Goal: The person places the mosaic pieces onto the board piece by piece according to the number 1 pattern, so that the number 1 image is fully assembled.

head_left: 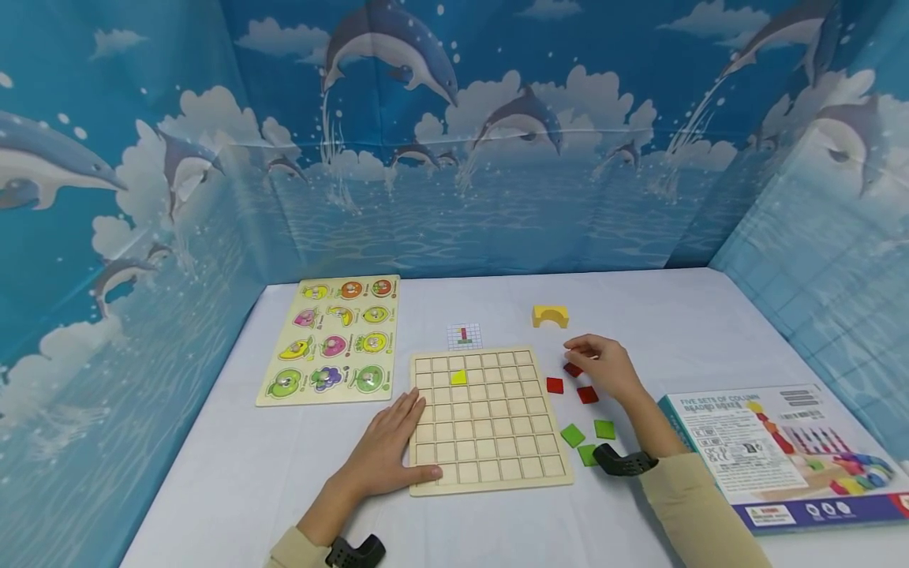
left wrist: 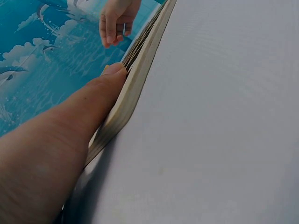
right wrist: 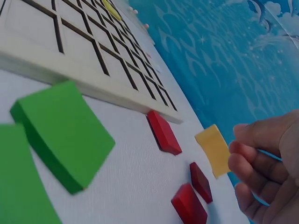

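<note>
A wooden grid board (head_left: 490, 430) lies flat on the white table, with one yellow square tile (head_left: 458, 377) in a cell near its top. My left hand (head_left: 387, 446) rests on the board's left edge, fingers straight; the thumb (left wrist: 100, 95) lies along its near edge in the left wrist view. Over the red tiles right of the board hovers my right hand (head_left: 604, 367), fingers loosely bent, with nothing visible between them. Three red tiles (head_left: 555, 385) lie below and beside it; the right wrist view shows them apart from the fingers. Nearer me are three green tiles (head_left: 604, 429).
A small card (head_left: 465, 336) with a red and green pattern on a grid lies just beyond the board. Behind the right hand stands a yellow arch block (head_left: 550, 316). A fruit picture board (head_left: 387, 347) is at left, a printed toy box (head_left: 753, 465) at right.
</note>
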A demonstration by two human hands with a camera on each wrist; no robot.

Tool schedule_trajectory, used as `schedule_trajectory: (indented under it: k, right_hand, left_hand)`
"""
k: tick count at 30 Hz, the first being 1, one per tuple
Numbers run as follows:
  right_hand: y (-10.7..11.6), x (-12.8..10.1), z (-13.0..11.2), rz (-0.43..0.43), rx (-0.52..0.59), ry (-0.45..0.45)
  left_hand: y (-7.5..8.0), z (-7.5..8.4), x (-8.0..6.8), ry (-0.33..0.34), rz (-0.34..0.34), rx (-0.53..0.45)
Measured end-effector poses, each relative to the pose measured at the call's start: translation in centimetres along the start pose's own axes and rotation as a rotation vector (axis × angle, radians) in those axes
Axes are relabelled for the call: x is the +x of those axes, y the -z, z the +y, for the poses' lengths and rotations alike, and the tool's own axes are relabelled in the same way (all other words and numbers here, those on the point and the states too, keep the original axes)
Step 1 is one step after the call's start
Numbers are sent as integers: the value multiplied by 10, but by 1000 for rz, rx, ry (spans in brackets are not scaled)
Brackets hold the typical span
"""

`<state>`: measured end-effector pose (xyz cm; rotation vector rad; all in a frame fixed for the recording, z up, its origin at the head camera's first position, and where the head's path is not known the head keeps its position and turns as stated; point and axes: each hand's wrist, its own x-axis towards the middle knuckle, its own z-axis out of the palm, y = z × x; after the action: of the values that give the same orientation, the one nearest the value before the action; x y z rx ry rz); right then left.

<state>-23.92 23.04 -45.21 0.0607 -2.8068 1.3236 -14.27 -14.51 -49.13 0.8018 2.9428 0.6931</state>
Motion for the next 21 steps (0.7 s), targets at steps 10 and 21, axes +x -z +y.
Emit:
schedule_trajectory:
  k: [10, 21]
  right_hand:
    - [1, -3, 18, -33, -111, -122]
    - [-10, -7, 26, 13, -198, -80]
  left_hand:
    - [-1, -1, -1, 6, 1, 1]
    - [0, -1, -1, 0, 6, -2]
